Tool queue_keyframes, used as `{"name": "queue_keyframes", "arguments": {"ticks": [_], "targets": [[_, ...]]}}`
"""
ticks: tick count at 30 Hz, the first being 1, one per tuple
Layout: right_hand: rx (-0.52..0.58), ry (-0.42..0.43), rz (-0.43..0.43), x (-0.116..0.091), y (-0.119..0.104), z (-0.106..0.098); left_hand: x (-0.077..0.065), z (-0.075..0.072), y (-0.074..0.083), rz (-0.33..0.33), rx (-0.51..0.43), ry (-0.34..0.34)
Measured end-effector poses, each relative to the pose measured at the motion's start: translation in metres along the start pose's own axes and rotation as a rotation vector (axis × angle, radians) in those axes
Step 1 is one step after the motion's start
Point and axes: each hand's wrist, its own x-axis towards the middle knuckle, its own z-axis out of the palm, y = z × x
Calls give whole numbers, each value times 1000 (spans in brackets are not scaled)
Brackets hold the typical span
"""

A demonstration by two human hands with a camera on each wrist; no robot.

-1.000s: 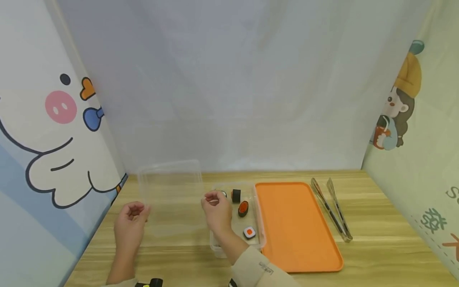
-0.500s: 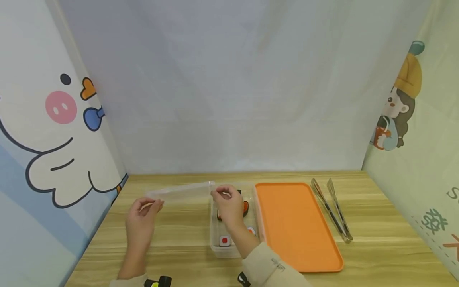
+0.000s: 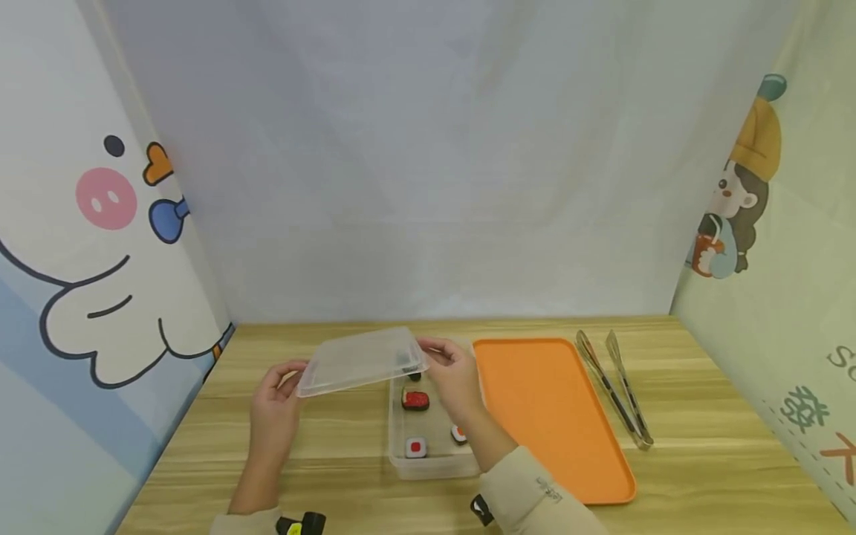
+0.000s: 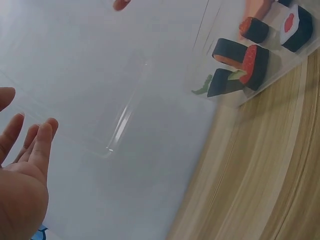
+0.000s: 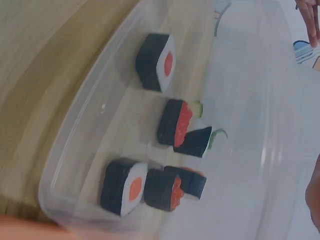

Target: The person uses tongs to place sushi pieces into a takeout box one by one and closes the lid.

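A clear plastic lid [image 3: 361,362] is held tilted in the air, over the left part of a clear plastic box. My left hand [image 3: 276,409] pinches its left edge between thumb and fingers. At the opposite edge my right hand [image 3: 458,380] grips it, its fingertips partly hidden behind the lid. The box [image 3: 438,470] holds several toy sushi pieces, among them a roe-topped piece [image 3: 415,401] and a white roll with a red centre [image 3: 415,447]. A maki roll with an orange centre [image 5: 131,189] shows in the right wrist view. Lid and right hand cover the box's back part.
An orange tray [image 3: 555,423] lies right beside the box. Farther right, metal tongs [image 3: 622,394] with dark handles lie spread on the wooden table [image 3: 334,475]. A pale curtain [image 3: 441,186] hangs behind.
Both hands have moved right with the lid, toward the box. The lid has turned from upright, through edge-on, to a flatter tilt over the box's left side.
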Motion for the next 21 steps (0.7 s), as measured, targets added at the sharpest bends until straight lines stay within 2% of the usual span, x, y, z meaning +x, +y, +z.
{"name": "queue_keyframes", "arguments": {"ticks": [6, 9, 12, 14, 21], "targets": [[47, -73, 4, 0, -5, -16, -1, 1, -2, 59, -88, -97], [44, -102, -5, -1, -7, -24, -1, 3, -3, 102, -89, -148], [26, -127, -8, -3, -9, -30, -2, 6, -4, 127, -74, -163], [16, -135, -5, -5, -12, -32, -3, 10, -5, 116, -52, -153], [-27, -134, 42, -21, -18, -35, -10, 32, -11, 7, 99, -140]]}}
